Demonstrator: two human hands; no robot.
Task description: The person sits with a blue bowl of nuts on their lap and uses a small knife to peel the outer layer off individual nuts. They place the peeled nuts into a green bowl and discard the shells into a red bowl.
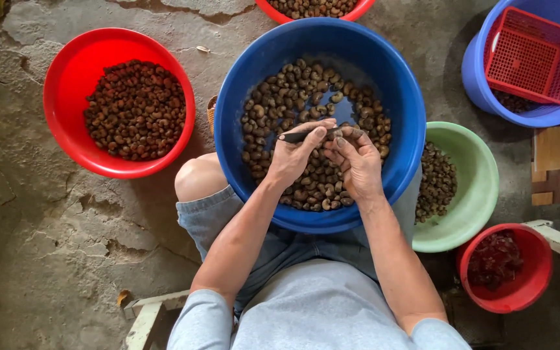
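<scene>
A nut (348, 134) sits pinched in the right hand (358, 162) above the blue tub (396, 84); the left hand (296, 155) grips a dark knife (303, 136), its tip touching the nut. This looks like the shelling step, which calls for a steady, careful pry. Left of the hands stands a red basin (59, 84); to the right, a green bowl (481, 175).

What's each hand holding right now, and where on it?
Left hand grips a dark knife by its handle end; right hand pinches a small nut at its fingertips.
</scene>
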